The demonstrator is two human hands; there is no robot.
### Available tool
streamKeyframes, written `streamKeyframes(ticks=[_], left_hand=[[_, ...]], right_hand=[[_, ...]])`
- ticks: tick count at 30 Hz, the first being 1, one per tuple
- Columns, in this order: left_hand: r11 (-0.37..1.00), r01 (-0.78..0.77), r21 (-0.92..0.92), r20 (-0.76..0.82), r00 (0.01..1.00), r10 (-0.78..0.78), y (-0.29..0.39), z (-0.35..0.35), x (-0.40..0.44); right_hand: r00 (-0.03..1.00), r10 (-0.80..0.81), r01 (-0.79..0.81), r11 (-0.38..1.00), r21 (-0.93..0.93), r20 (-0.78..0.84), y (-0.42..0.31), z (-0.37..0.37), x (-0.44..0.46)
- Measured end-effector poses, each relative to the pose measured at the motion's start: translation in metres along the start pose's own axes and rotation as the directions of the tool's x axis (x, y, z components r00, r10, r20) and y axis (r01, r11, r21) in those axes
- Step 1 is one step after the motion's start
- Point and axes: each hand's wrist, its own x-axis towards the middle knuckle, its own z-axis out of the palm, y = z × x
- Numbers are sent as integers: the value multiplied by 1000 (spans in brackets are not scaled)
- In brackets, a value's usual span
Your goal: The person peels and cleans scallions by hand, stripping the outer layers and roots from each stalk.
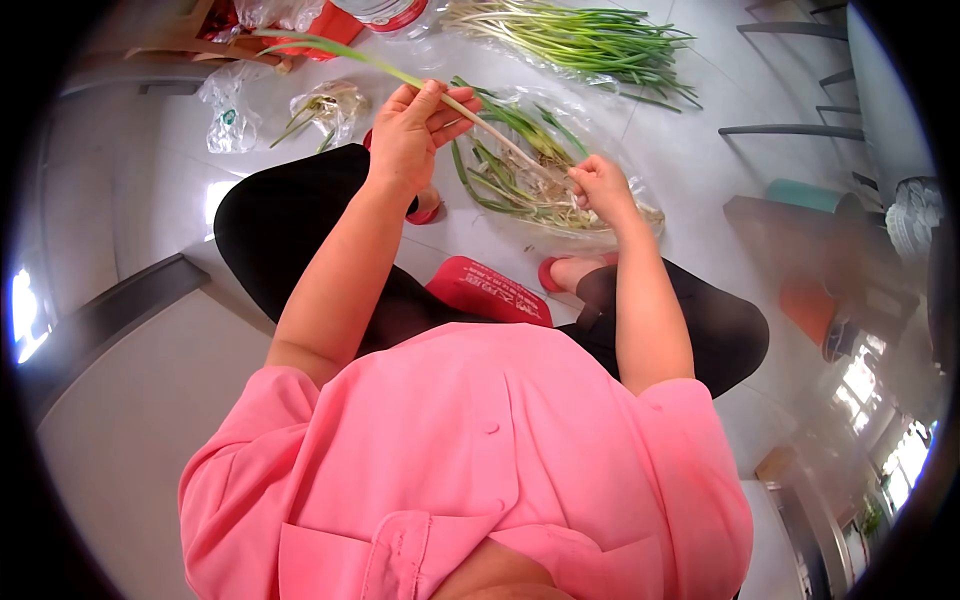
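Observation:
A long green onion (505,142) stretches between my two hands, its green leaves pointing to the upper left and its pale end to the right. My left hand (415,128) is closed on the stalk around its middle, thumb on top and the other fingers partly extended. With a pinch of the fingers, my right hand (600,188) grips the pale root end; the very tip is hidden. Below the stalk, a clear plastic sheet (630,165) on the floor carries loose trimmings (515,185) of roots, dry skins and green leaves.
A pile of green onions (580,45) lies on plastic at the top. Plastic bags (232,108) and a smaller bag with scraps (335,105) sit at the upper left. A red printed item (490,290) is between my legs. Chair legs (790,130) stand at the right.

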Motion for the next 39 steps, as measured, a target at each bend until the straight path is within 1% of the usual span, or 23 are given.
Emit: streamKeyframes(ticks=[1, 5, 7, 11, 13, 14, 16, 17, 20, 22, 23, 24, 25, 26, 29, 30, 31, 32, 34, 35, 37, 38, 39], left_hand=[[999, -34, -31, -32, 999, 33, -4, -1, 1], [995, -100, 7, -69, 993, 100, -13, -3, -1], [983, -181, 16, -80, 980, 182, -13, -9, 2], [969, -238, 63, -95, 965, 243, -8, -13, 6], [960, -269, 71, -103, 956, 276, -5, -14, 10], [950, -303, 79, -115, 944, 310, -3, -15, 13], [947, -306, 100, -111, 942, 316, 5, -20, 22], [945, -313, 96, -120, 939, 323, 8, -22, 25], [926, -370, 68, -118, 919, 376, 10, -24, 28], [930, -325, 172, -118, 931, 346, 14, -17, 18], [932, -332, 145, -141, 925, 352, 12, -18, 19], [915, -403, 9, -147, 905, 400, 7, -30, 27], [910, -408, 79, -139, 899, 415, 15, -28, 25], [896, -418, 148, -134, 889, 437, 23, -26, 23], [895, -414, 168, -100, 896, 433, 21, -29, 24], [895, -412, 169, -99, 897, 432, 19, -28, 24], [911, -388, 142, -108, 909, 403, 15, -26, 24], [925, -361, 115, -116, 920, 373, 11, -24, 25], [930, -350, 110, -103, 927, 361, 7, -23, 25], [939, -325, 110, -112, 935, 337, 7, -20, 24], [948, -299, 107, -118, 943, 311, 5, -17, 23], [956, -280, 90, -109, 951, 289, 4, -16, 23], [962, -261, 74, -100, 958, 268, 3, -14, 22]], right_hand=[[993, 48, -52, 998, -28, -109, 16, 2, 8], [977, 47, -62, 996, -69, -207, 44, 15, 22], [966, 3, 11, 998, 54, -260, 43, 21, 20], [956, -80, 80, 997, -10, -282, 30, 21, 15], [933, -332, 271, 902, -336, -137, 2, 20, -2], [934, -332, 272, 902, -336, -135, 0, 22, -6], [894, -443, 388, 839, -380, -65, -2, 25, -9], [895, -442, 387, 839, -381, -64, 7, 28, -6], [855, -499, 411, 818, -402, -141, 44, 28, 3], [926, -357, 254, 832, -494, -126, 58, 25, 3], [927, -354, 251, 833, -492, -126, 70, 24, 5], [980, -157, 75, 856, -511, -119, 89, 24, 6], [992, 42, -100, 841, -531, -119, 95, 22, 6], [992, 39, -97, 840, -534, -119, 99, 19, 10], [995, 96, -88, 823, -562, -14, 101, 25, 16], [986, -127, 35, 795, -606, -110, 102, 30, 19], [918, -346, 139, 737, -661, -193, 102, 33, 21], [919, -342, 132, 738, -662, -198, 103, 33, 25], [929, -250, 82, 860, -503, -275, 74, 35, 23], [929, -247, 80, 861, -502, -277, 56, 37, 20], [933, -342, 303, 915, -267, -114, 20, 45, 12], [934, -339, 299, 916, -267, -114, 11, 48, 10], [971, -234, 237, 969, -74, 52, 4, 53, 8]])
